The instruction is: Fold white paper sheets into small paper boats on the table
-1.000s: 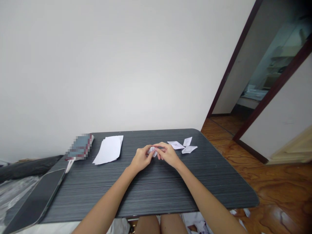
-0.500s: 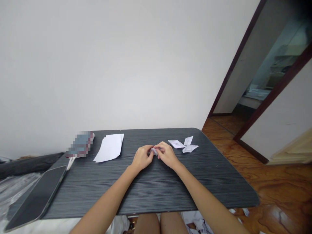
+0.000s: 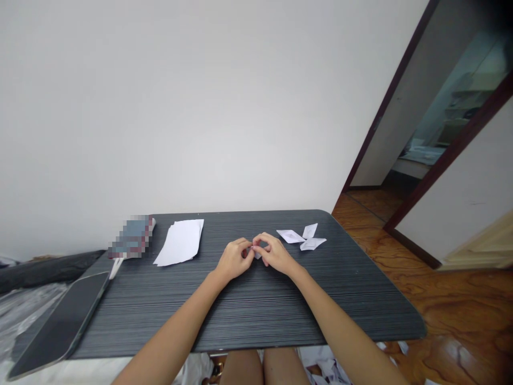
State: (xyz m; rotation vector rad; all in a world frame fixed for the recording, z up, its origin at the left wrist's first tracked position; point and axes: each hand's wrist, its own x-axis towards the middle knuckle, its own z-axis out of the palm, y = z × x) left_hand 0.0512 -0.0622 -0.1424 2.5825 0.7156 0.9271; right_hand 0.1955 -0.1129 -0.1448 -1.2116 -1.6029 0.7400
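Observation:
A small folded piece of white paper (image 3: 257,255) is held over the middle of the dark table (image 3: 260,315), mostly hidden by fingers. My left hand (image 3: 235,259) pinches it from the left between thumb and fingers. From the other side my right hand (image 3: 273,253) is closed at its edge, thumb and fingertips meeting close to the left fingertips. To the right of my hands lie several folded white paper pieces (image 3: 290,236), diamond-like in shape, their points close together.
A stack of white paper sheets (image 3: 180,243) lies left of my hands. Further left are a blurred-out object (image 3: 132,238) with a white strap and a dark tablet-like slab (image 3: 60,326) at the table's edge. Scraps of paper (image 3: 328,369) lie below the front edge.
My right thumb and fingers have shifted slightly on the folded paper, and less of it shows between my hands. The other things have stayed in place.

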